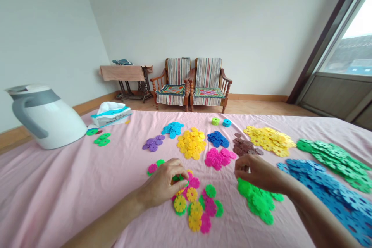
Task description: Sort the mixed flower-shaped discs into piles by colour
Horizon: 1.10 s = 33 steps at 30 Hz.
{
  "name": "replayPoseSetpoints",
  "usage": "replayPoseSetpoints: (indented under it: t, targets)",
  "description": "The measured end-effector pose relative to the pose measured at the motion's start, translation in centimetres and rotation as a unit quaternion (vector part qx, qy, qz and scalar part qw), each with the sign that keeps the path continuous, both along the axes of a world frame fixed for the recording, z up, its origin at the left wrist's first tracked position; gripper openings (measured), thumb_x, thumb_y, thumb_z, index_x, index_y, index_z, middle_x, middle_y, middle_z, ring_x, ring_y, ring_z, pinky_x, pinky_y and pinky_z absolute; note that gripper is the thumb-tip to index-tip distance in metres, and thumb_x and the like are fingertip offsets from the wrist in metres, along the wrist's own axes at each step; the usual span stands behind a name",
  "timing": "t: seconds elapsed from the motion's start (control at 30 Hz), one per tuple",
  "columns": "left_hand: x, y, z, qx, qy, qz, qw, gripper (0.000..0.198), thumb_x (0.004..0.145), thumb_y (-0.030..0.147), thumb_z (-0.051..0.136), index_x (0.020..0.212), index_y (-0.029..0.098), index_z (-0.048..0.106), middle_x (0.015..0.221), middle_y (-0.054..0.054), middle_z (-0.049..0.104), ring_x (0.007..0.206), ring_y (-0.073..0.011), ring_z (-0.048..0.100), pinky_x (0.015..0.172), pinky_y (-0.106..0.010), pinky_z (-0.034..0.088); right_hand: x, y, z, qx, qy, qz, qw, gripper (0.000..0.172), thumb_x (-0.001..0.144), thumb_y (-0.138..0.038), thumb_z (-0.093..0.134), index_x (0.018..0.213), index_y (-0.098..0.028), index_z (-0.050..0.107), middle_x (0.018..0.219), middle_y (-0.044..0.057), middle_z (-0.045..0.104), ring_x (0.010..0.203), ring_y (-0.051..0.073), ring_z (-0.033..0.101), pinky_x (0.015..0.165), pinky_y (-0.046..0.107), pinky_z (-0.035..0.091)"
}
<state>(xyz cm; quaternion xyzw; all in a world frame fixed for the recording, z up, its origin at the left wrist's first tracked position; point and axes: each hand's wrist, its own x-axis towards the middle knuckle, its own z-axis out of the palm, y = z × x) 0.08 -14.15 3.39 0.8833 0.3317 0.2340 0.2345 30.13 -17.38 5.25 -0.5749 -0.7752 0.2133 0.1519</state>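
Mixed discs (197, 205) in yellow, pink and green lie loose on the pink cloth (87, 186) near the table's front edge, seen from the head camera. The left hand (164, 184) reaches in from the lower left, palm down and fingers curled, pinching a green disc (178, 178) at the heap's far side. The right hand (258, 172) hovers knuckles up over the green pile (258, 201), thumb and forefinger nearly closed; whether they grip anything cannot be told.
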Motion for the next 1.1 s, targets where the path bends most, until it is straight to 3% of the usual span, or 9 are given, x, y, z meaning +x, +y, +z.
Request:
replayPoseSetpoints:
  t: [0.1,0.27,0.43,0.7,0.83,0.93,1.1]
  targets:
    - [-0.2,0.1,0.3,0.013,0.010,-0.004,1.000,0.009,0.078,0.015,0.058,0.079,0.019,0.066,0.081,-0.002,0.060,0.080,-0.0144,0.056,0.072,-0.024,0.043,-1.7,-0.2,-0.3,0.021,0.028,-0.005,0.999,0.018,0.072,-0.013,0.049,0.066,-0.019,0.065,0.064,0.000,0.063,0.057,0.012,0.054,0.053,0.023,0.037]
    - [-0.7,0.3,0.8,0.032,0.037,-0.005,0.999,0.009,0.079,0.014,0.056,0.076,0.017,0.063,0.078,-0.003,0.059,0.079,-0.0147,0.055,0.070,-0.024,0.041,-5.5,-1.3,-1.1,0.031,0.090,0.069,0.993,0.025,0.071,-0.011,0.052,0.088,-0.023,0.065,0.078,0.001,0.063,0.069,0.014,0.056,0.061,0.024,0.041]
    - [-1.2,1.0,0.5,0.035,0.040,0.005,0.999,0.012,0.080,0.015,0.053,0.073,0.017,0.062,0.076,-0.002,0.058,0.077,-0.0140,0.054,0.069,-0.023,0.040,-6.7,-1.7,-1.0,0.013,0.084,0.090,0.992,0.023,0.067,-0.007,0.051,0.080,-0.022,0.063,0.078,0.000,0.060,0.068,0.012,0.052,0.060,0.022,0.038]
    - [-1.2,0.9,0.7,0.029,0.051,-0.016,0.998,0.009,0.079,0.015,0.056,0.075,0.017,0.063,0.077,-0.002,0.059,0.079,-0.0144,0.054,0.069,-0.024,0.041,-5.8,-1.2,-0.7,-0.040,0.123,0.069,0.989,0.013,0.070,-0.009,0.047,0.072,-0.018,0.056,0.065,-0.004,0.056,0.058,0.008,0.047,0.051,0.018,0.032]
    - [-1.1,0.8,0.8,0.024,0.054,-0.025,0.998,0.006,0.078,0.014,0.057,0.078,0.017,0.063,0.079,-0.002,0.058,0.080,-0.0146,0.054,0.070,-0.024,0.041,-4.2,-0.4,-0.6,0.030,0.064,-0.001,0.997,0.017,0.074,-0.012,0.045,0.073,-0.017,0.061,0.067,-0.001,0.060,0.062,0.011,0.051,0.055,0.021,0.033]
    - [-1.2,0.8,0.7,0.022,0.055,-0.024,0.998,0.006,0.078,0.014,0.058,0.081,0.017,0.063,0.081,-0.002,0.057,0.081,-0.0148,0.054,0.071,-0.025,0.042,-2.7,0.0,-0.4,0.029,0.001,-0.033,0.999,0.019,0.074,-0.012,0.045,0.073,-0.016,0.063,0.070,0.003,0.063,0.064,0.013,0.054,0.057,0.023,0.034]
    - [-1.3,1.0,0.7,0.023,0.048,-0.023,0.998,0.011,0.076,0.014,0.060,0.087,0.018,0.062,0.087,-0.003,0.057,0.085,-0.0154,0.054,0.075,-0.026,0.043,-0.4,-0.2,0.0,-0.008,-0.043,0.003,0.999,0.022,0.070,-0.009,0.045,0.072,-0.017,0.065,0.072,0.003,0.066,0.066,0.014,0.057,0.058,0.023,0.036]
